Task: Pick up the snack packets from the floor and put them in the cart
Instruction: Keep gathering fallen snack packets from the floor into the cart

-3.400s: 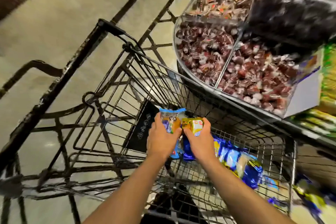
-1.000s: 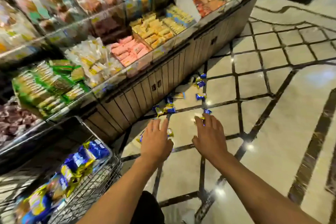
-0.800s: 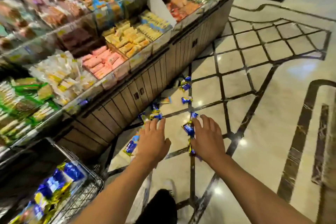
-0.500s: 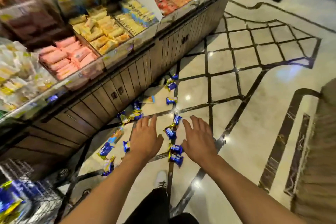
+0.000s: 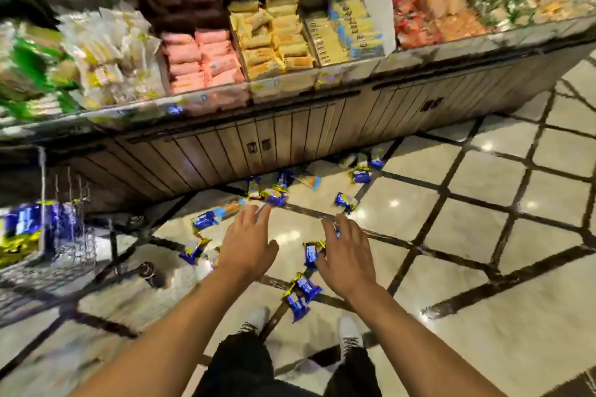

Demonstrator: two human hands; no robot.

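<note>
Your left hand (image 5: pixel 246 243) and right hand (image 5: pixel 346 255) both reach out palm-down at frame centre, fingers spread wide, holding nothing. Snack packets (image 5: pixel 303 295), blue and yellow, lie scattered on the tiled floor (image 5: pixel 483 267) from just below your hands up toward the base of the display counter (image 5: pixel 290 135) at mid-frame. One packet (image 5: pixel 311 253) sits just left of your right hand, partly hidden by it; another (image 5: pixel 195 250) lies left of your left hand. Whether your left fingertips touch the cluster (image 5: pixel 274 193) above them can't be told. The cart (image 5: pixel 38 242) is at the left edge, cut off and badly blurred, with blue and yellow packets inside. Shelf goods across the top are smeared by motion blur; labels unreadable. Your shoes (image 5: pixel 348 330) show at bottom centre.
</note>
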